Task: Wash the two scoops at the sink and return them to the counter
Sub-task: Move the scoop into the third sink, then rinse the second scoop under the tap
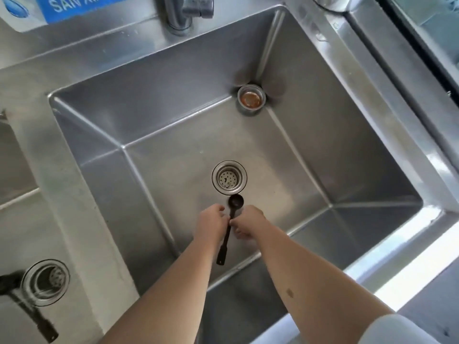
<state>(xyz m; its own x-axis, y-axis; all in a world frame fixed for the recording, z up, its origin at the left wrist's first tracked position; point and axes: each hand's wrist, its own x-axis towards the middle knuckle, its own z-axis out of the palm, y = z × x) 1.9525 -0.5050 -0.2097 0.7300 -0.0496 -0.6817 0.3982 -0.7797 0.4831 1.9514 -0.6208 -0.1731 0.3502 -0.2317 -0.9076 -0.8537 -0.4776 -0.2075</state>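
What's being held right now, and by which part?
A black scoop, held over the sink. Both the left hand and the right hand pinch its handle just below the bowl; the handle's far end hangs free.

Bright daylight falls from my right, glaring white along the sink's front rim (387, 276). Edges bow from the wide lens; the whole view looks soft.

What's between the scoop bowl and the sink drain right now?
Nothing: in the head view, only bare steel sink floor separates the scoop bowl from the drain strainer.
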